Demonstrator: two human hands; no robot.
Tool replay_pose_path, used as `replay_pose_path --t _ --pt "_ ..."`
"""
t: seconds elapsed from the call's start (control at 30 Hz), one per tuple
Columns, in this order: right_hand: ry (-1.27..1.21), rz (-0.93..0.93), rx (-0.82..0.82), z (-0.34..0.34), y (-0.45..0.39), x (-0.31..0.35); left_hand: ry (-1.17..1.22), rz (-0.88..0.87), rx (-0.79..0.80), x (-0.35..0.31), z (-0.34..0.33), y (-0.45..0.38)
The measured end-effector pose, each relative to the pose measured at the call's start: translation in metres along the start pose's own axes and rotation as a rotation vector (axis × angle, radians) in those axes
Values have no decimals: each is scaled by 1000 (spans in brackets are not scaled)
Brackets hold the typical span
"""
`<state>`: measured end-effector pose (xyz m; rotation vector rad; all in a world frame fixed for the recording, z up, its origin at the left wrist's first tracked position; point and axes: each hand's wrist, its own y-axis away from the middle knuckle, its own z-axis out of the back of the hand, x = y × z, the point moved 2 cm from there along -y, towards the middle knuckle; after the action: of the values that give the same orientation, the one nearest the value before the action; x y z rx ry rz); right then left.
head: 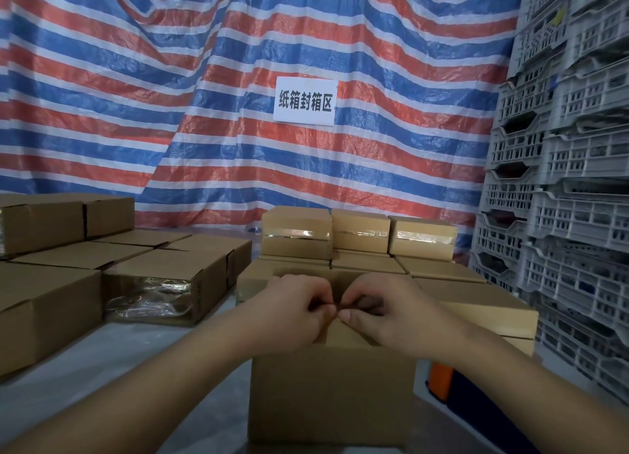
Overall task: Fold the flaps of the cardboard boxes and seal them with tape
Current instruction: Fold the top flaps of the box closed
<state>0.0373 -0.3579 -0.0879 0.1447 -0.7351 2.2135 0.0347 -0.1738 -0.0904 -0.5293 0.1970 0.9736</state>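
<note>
A brown cardboard box stands right in front of me with its top partly open. My left hand and my right hand meet over the middle of its top, fingers curled and pinching the edges of the near flaps where they come together. The far flap stands up behind my hands. What lies inside the box is hidden. An orange and blue object, possibly a tape dispenser, lies just right of the box, mostly hidden by my right forearm.
Several taped boxes are stacked behind the open one, with more piled at the left. Grey plastic crates rise in a tall stack on the right. A striped tarpaulin with a white paper sign hangs behind.
</note>
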Motion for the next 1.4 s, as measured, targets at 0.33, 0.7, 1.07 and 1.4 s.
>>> replay_pose_path --t 0.33,0.7,1.07,1.4 --pt "-12 -284 -176 24 6 -28 -104 35 83 -2 3 -5" --pt "142 -92 -268 11 20 -10 -193 -40 -333 -10 1 8" --pt "212 -117 -89 11 20 4 -81 89 28 9 -5 -3" --pt "433 -155 -4 4 36 30 -287 55 16 -8 -11 15"
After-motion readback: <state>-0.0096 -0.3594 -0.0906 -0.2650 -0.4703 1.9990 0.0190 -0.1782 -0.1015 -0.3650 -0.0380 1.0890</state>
